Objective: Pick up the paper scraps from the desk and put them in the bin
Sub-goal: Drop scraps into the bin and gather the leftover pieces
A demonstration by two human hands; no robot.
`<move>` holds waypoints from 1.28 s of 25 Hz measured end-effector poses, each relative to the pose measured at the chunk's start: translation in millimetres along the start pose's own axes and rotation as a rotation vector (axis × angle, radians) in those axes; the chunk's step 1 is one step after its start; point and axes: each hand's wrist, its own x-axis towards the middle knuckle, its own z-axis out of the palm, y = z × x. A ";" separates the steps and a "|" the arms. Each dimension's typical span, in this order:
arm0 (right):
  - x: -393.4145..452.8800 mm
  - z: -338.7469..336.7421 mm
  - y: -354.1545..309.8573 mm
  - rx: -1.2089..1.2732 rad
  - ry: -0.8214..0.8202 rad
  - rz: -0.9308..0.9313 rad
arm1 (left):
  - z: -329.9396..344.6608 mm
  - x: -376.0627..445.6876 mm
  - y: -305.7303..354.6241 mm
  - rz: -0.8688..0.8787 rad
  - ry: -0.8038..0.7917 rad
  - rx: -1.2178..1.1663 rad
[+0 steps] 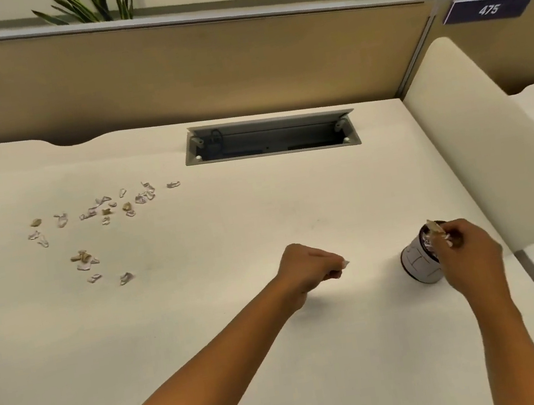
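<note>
Several small white and tan paper scraps [106,212] lie scattered on the left part of the cream desk [230,242]; a smaller cluster [84,260] sits nearer to me. A small white cylindrical bin [418,261] stands on the right of the desk. My right hand [467,252] hovers over the bin's mouth and pinches a tan and white scrap [435,229] at the rim. My left hand [310,268] is curled in the middle of the desk, left of the bin, pinching a small white scrap [345,263] at its fingertips.
A grey cable tray opening [269,136] is recessed in the desk at the back. A tan partition [170,74] closes off the far side, with plants above it. A cream divider [492,141] rises on the right, close to the bin.
</note>
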 end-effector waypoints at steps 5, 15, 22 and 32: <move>22.3 -9.6 21.2 -0.170 -0.029 0.033 | 77.1 25.4 25.3 -0.011 -0.058 0.104; 26.5 -23.4 37.0 0.179 -0.108 0.109 | 166.8 53.4 58.7 -0.087 -0.132 0.016; 27.1 -23.8 42.6 0.219 -0.107 0.156 | 152.8 43.4 85.8 -0.060 -0.260 0.100; 29.7 6.6 16.4 -0.147 -0.027 0.048 | 82.4 34.1 67.9 0.099 -0.206 0.258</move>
